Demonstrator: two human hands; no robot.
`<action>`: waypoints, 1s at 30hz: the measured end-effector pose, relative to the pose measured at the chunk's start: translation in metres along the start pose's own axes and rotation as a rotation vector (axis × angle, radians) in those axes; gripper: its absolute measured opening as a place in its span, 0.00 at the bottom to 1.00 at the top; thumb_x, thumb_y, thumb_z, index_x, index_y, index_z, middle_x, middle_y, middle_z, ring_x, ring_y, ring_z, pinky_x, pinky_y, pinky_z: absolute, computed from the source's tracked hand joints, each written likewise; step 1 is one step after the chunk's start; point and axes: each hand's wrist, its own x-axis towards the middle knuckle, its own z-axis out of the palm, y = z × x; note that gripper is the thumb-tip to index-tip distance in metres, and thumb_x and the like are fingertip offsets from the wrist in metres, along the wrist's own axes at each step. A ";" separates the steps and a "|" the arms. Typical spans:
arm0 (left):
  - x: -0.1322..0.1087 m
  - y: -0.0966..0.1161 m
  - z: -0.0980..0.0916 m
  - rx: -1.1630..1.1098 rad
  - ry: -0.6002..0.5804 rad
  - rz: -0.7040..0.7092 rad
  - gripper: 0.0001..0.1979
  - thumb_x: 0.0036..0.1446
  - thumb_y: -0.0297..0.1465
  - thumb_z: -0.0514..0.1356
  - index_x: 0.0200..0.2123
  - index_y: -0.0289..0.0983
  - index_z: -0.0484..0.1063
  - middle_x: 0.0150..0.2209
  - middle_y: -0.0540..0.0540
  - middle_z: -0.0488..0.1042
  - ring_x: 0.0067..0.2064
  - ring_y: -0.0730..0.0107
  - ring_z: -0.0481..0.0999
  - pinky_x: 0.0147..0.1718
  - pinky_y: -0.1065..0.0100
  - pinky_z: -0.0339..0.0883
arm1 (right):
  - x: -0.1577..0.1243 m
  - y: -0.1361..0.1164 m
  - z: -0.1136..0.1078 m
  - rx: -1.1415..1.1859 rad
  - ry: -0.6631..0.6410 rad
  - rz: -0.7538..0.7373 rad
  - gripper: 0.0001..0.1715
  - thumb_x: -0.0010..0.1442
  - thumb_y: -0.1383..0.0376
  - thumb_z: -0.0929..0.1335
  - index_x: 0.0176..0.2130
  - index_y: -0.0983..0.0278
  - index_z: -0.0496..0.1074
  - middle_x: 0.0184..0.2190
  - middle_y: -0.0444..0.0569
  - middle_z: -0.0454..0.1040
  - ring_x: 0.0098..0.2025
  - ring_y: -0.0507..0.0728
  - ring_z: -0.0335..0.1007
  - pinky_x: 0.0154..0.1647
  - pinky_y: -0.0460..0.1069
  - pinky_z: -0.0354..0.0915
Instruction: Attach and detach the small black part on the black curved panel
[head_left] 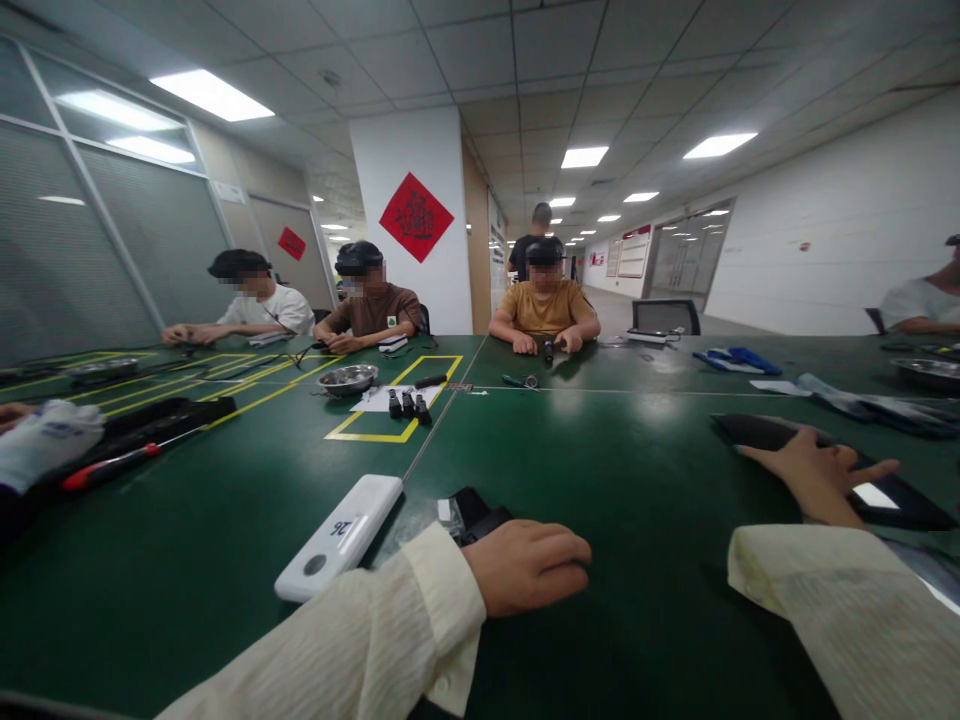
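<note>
My left hand (529, 565) lies near-centre on the green table (637, 470), fingers curled into a loose fist, knuckles up; can't tell if anything's inside it. Just behind the wrist sits a small black part (474, 512), touching or nearly so w/ the cuff. Left of that, a white device (341, 535) lies flat, angled, far end pointing away.

My right hand (814, 475) is out to the right, fingers spread wide and flat, palm down on a black case (892, 495); resting on it, not gripping. Case runs from near the fingertips off toward the right edge.

Mid-table, far-left of centre: yellow tape box (375, 435) w/ a metal bowl (347, 379), paper and a few small black pieces (406, 404) inside. Near left edge, a gloved hand (45, 440) of another person, beside a red-handled screwdriver (112, 466). Far side: three seated people (544, 305) w/ hands on the table, one standing behind. Far right, blue cloth (731, 358) and another bowl (930, 370).
</note>
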 end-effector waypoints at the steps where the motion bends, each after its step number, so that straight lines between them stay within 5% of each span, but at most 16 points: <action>1: 0.000 -0.001 0.000 0.006 0.003 0.004 0.09 0.61 0.33 0.47 0.40 0.35 0.63 0.36 0.48 0.72 0.36 0.76 0.71 0.36 0.76 0.63 | 0.000 -0.003 -0.003 0.011 -0.001 0.018 0.42 0.45 0.46 0.67 0.51 0.70 0.61 0.48 0.79 0.60 0.57 0.76 0.43 0.51 0.65 0.18; 4: -0.002 -0.006 0.000 0.054 0.022 0.038 0.08 0.60 0.32 0.48 0.39 0.35 0.63 0.36 0.48 0.71 0.36 0.77 0.70 0.35 0.76 0.63 | -0.007 -0.020 -0.019 0.059 0.081 -0.035 0.38 0.46 0.47 0.66 0.50 0.66 0.62 0.50 0.74 0.59 0.59 0.73 0.40 0.53 0.64 0.19; 7: -0.005 -0.012 -0.001 0.181 0.037 0.132 0.07 0.59 0.27 0.47 0.36 0.35 0.64 0.38 0.48 0.70 0.38 0.76 0.69 0.35 0.75 0.62 | -0.027 -0.048 -0.031 0.115 0.222 -0.318 0.40 0.44 0.47 0.67 0.51 0.65 0.61 0.49 0.68 0.61 0.58 0.70 0.42 0.54 0.64 0.24; 10: -0.007 -0.017 -0.002 0.272 0.010 0.190 0.07 0.55 0.24 0.48 0.36 0.36 0.64 0.40 0.46 0.68 0.39 0.74 0.68 0.34 0.74 0.62 | -0.053 -0.081 -0.035 0.146 0.196 -0.662 0.42 0.40 0.47 0.68 0.51 0.62 0.60 0.49 0.60 0.61 0.57 0.68 0.44 0.55 0.65 0.24; 14: -0.006 -0.021 -0.004 0.311 -0.032 0.174 0.09 0.52 0.24 0.50 0.37 0.36 0.63 0.40 0.45 0.67 0.39 0.72 0.67 0.33 0.73 0.62 | -0.088 -0.118 -0.038 0.248 -0.162 -1.065 0.44 0.36 0.48 0.70 0.51 0.57 0.58 0.52 0.53 0.60 0.58 0.66 0.47 0.56 0.66 0.21; 19: -0.004 -0.019 -0.006 0.325 0.021 0.168 0.10 0.53 0.25 0.49 0.39 0.36 0.63 0.39 0.45 0.68 0.39 0.71 0.67 0.35 0.70 0.63 | -0.124 -0.141 -0.056 0.343 -0.689 -1.326 0.50 0.35 0.47 0.72 0.53 0.60 0.55 0.53 0.53 0.59 0.58 0.65 0.50 0.59 0.64 0.25; 25: -0.005 -0.016 0.000 0.332 0.107 0.231 0.12 0.54 0.24 0.47 0.41 0.37 0.63 0.39 0.45 0.69 0.41 0.70 0.67 0.38 0.68 0.64 | -0.148 -0.149 -0.082 0.192 -0.985 -1.317 0.65 0.25 0.51 0.76 0.59 0.58 0.49 0.58 0.54 0.52 0.61 0.70 0.39 0.59 0.63 0.36; 30: -0.007 -0.016 0.003 0.340 0.141 0.265 0.11 0.56 0.24 0.47 0.42 0.37 0.63 0.40 0.45 0.70 0.44 0.70 0.66 0.42 0.68 0.64 | -0.122 -0.144 -0.074 0.487 -1.222 -1.138 0.49 0.45 0.51 0.69 0.59 0.63 0.47 0.51 0.55 0.63 0.51 0.59 0.61 0.52 0.54 0.56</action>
